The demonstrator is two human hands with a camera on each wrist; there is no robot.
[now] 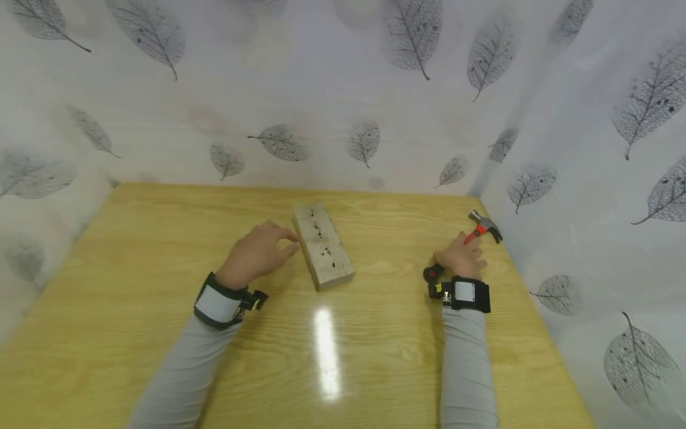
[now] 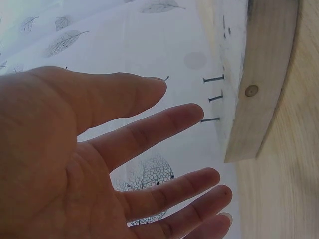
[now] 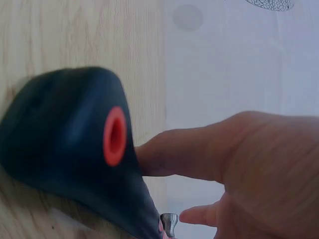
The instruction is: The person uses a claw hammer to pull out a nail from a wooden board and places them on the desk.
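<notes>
A pale wooden block [image 1: 324, 245] lies on the table, with several nails [image 2: 214, 78] standing out of its top face in the left wrist view. Just left of the block hovers my left hand [image 1: 257, 253], fingers loosely extended and holding nothing. On the table's right side lies a claw hammer [image 1: 485, 226] with a grey head and a red and black handle [image 3: 70, 144]. Over that handle is my right hand [image 1: 462, 257], its thumb against the handle near the butt and its other fingers spread. The hand hides the handle's middle in the head view.
The yellowish wood-grain table [image 1: 386, 357] ends against a white wall covering [image 1: 321, 89] printed with grey leaves, at the back and right. The hammer lies near the table's right edge. Each wrist wears a strapped camera band [image 1: 218, 302].
</notes>
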